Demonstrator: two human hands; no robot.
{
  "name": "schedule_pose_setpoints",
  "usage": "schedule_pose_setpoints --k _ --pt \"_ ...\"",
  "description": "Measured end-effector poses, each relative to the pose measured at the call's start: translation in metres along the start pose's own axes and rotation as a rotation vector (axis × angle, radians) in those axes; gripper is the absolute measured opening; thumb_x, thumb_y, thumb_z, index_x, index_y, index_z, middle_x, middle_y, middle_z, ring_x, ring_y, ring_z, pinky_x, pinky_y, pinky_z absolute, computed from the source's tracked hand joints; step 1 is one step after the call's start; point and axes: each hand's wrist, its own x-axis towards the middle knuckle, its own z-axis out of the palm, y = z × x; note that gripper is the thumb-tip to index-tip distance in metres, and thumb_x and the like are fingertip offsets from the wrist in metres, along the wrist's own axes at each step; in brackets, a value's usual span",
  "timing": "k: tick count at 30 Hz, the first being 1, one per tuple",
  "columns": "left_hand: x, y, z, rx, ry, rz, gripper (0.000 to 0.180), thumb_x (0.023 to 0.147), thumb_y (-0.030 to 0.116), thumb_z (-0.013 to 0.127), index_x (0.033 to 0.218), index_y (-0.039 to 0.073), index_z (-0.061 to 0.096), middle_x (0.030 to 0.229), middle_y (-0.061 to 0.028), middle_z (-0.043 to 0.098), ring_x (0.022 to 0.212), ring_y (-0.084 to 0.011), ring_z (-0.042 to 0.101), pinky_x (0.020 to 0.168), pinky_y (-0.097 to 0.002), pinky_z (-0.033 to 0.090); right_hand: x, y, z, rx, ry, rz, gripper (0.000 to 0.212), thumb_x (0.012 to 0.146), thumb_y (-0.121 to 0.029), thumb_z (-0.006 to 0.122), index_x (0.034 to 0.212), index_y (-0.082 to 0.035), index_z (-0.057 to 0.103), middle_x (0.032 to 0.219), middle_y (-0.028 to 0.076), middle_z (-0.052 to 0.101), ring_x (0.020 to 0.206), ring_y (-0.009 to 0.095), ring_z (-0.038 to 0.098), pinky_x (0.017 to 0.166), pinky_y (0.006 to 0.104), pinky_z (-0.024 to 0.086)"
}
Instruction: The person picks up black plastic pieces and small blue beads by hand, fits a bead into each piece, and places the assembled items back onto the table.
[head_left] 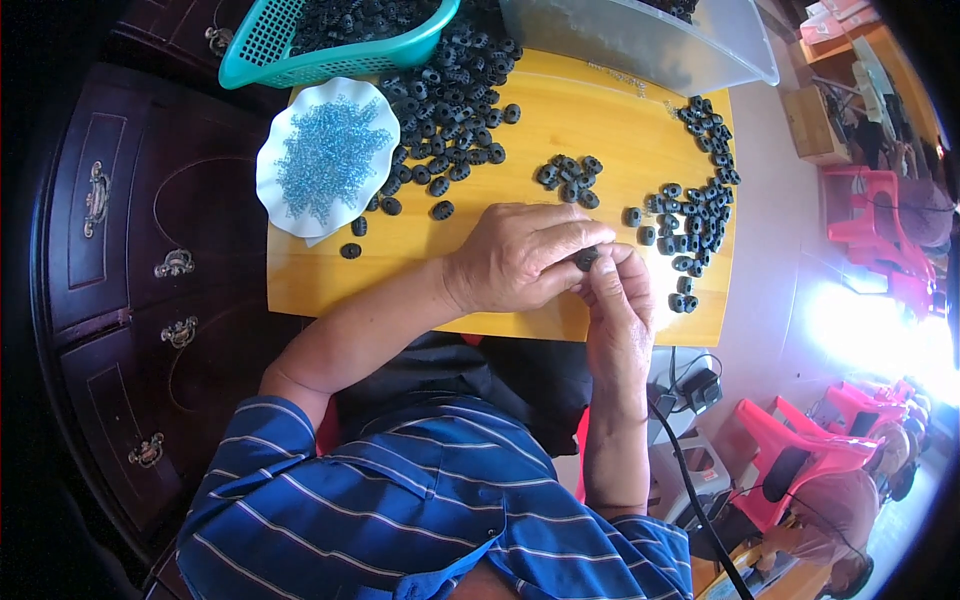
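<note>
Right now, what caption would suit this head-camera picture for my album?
Left hand and right hand together pinch a small black part at a yellow table.

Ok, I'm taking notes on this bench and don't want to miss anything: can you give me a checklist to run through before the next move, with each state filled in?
1. Black piece secured: ok, held where the left hand and right hand meet.
2. Far side of that piece: cannot tell, the hands hide it.
3. Blue bits accessible: ok, uncovered, left of the hands.
4. White plate fully on the yellow table: not ok, its left rim appears to overhang the edge.
5. Small black cluster separate from the right-hand group: ok, a gap shows.
</note>
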Motion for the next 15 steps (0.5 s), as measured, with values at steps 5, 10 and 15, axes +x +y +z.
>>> schedule_pose_setpoints --k 5,10,15 --pt "-0.0023 -0.0026 0.0000 0.011 -0.006 0.015 0.029 0.076 0.007 0.075 0.105 0.004 0.067 0.091 -0.0106 0.070 0.081 -0.0263 0.071 0.069 -0.0339 0.058 -0.0005 0.0014 0.0002 0.014 -0.009 0.005 0.017 0.103 -0.018 0.053 0.106 -0.004 0.061 0.089 -0.003 0.059 0.082 0.006 0.050 0.079 0.0218 0.041" --pt "0.0024 0.0023 -0.0011 0.033 -0.020 -0.035 0.028 0.077 0.007 0.074 0.103 0.006 0.067 0.092 -0.0089 0.070 0.081 -0.0256 0.071 0.069 -0.0341 0.058 -0.0019 -0.0023 0.0020 0.035 0.000 0.017 0.019 0.104 -0.019 0.051 0.109 -0.003 0.061 0.092 -0.002 0.059 0.084 0.006 0.051 0.081 0.0221 0.042" --pt "0.0002 -0.0037 -0.0041 -0.001 -0.055 -0.021 0.027 0.080 0.005 0.072 0.106 0.002 0.065 0.091 -0.0120 0.069 0.081 -0.0277 0.071 0.068 -0.0354 0.057 -0.0005 -0.0014 0.0046 0.033 0.002 0.025 0.019 0.104 -0.019 0.051 0.111 -0.004 0.060 0.093 -0.002 0.059 0.084 0.006 0.051 0.082 0.0222 0.042"
